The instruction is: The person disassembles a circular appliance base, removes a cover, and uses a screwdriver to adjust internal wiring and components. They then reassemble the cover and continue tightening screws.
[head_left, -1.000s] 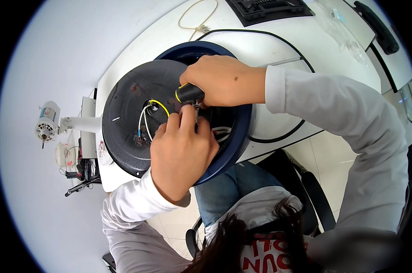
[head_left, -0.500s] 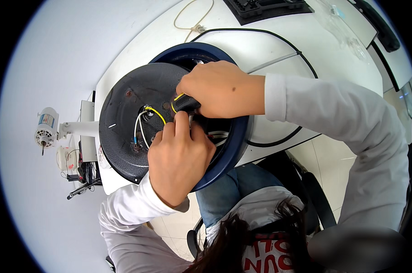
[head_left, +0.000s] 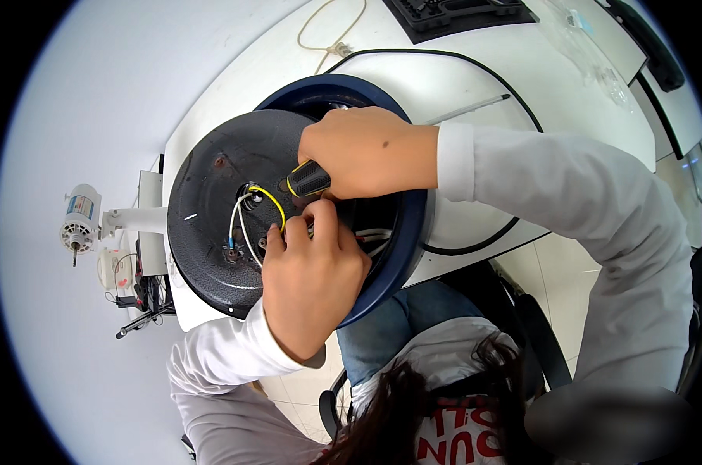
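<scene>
A dark speckled metal disc (head_left: 203,256) lies tilted over a deep blue round rim (head_left: 413,263). From a hole in the disc come a yellow wire (head_left: 275,203) and white wires (head_left: 233,221), one ending in a blue terminal at a screw. My left hand (head_left: 312,271) has its fingers curled over the wires, which run beneath it; its fingertips are partly hidden. Closed around a black-and-yellow screwdriver handle (head_left: 308,179), my right hand (head_left: 370,151) rests above the left. The screwdriver's shaft (head_left: 471,108) points away to the right.
A white arm with a small motor (head_left: 79,221) juts out left of the disc. A black cable (head_left: 533,108) loops across the white table (head_left: 599,124). Beyond lie a cream cord (head_left: 339,48), a black tool case (head_left: 459,12) and clear plastic wrap (head_left: 607,85).
My right hand has shifted slightly left with the screwdriver. My left hand has moved a little down and right, its fingers slightly more spread over the wires.
</scene>
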The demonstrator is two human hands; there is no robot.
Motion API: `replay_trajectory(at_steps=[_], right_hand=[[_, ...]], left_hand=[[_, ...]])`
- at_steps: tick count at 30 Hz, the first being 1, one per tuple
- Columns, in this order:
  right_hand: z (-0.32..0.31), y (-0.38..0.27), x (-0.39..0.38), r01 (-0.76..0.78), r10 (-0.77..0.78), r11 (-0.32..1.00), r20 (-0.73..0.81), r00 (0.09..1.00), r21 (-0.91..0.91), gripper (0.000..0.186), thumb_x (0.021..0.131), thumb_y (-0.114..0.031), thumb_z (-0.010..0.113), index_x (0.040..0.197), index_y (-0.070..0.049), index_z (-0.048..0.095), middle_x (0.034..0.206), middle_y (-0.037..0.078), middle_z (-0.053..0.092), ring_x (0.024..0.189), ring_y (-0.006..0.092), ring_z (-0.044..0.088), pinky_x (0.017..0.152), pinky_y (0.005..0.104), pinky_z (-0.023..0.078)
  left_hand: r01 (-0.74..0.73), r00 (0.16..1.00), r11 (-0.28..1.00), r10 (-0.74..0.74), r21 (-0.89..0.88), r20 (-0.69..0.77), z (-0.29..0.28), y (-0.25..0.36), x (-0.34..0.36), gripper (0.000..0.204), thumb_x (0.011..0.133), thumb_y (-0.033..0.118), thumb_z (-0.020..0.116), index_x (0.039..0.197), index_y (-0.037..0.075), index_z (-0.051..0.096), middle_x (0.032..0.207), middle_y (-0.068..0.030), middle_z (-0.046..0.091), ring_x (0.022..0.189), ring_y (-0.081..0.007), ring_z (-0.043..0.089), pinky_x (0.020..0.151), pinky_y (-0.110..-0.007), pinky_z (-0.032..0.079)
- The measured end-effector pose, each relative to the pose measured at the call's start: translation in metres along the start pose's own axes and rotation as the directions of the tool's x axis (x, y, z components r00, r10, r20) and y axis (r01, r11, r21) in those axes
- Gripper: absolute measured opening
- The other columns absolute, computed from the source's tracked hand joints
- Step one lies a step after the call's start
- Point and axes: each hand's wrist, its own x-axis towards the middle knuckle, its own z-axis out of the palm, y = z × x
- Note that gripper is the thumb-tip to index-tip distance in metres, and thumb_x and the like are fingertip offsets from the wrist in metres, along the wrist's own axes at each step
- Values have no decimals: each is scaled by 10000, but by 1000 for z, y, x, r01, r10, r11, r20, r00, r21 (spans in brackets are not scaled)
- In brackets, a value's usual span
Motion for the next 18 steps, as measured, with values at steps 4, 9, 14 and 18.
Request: replay_trajectory(at_steps=[4, 9, 14, 18], right_hand=[[6, 4, 0, 147, -150, 989, -82, 985, -33, 203, 717, -162, 742, 891, -56, 745, 797, 193, 705, 777, 373, 699, 680, 435, 556], [10, 16, -1, 341, -355, 933, -128, 926, -116, 199, 715, -127, 733, 908, -84, 735, 800, 168, 709, 777, 367, 693, 682, 428, 549], [6, 22, 1, 456, -468, 882, -101, 878, -122, 221, 695, -144, 739, 910, -95, 725, 794, 135, 709, 769, 349, 688, 678, 432, 543], [2, 26, -4, 518, -535, 835, -56, 843, -186, 311, 685, -125, 776, 979, -107, 676, 920, 62, 686, 868, 308, 669, 713, 409, 533]], left_hand=[[5, 1000, 1000, -5, -17, -8, 0, -1, -1, 223, 709, 170, 625, 729, -51, 650, 877, -168, 547, 704, -271, 569, 738, -410, 559], [4, 1000, 1000, -4, 9, 24, 1, -2, -4, 314, 662, 149, 667, 914, -38, 679, 888, -103, 537, 711, -246, 573, 647, -349, 523], [-17, 1000, 979, 12, 205, 25, 2, 7, -3, 273, 696, 164, 652, 897, -18, 688, 801, -107, 516, 724, -251, 577, 788, -418, 554], [43, 998, 941, -54, 335, 22, -4, 15, -9, 266, 776, 159, 629, 973, -2, 705, 888, -138, 593, 788, -268, 607, 888, -448, 526]])
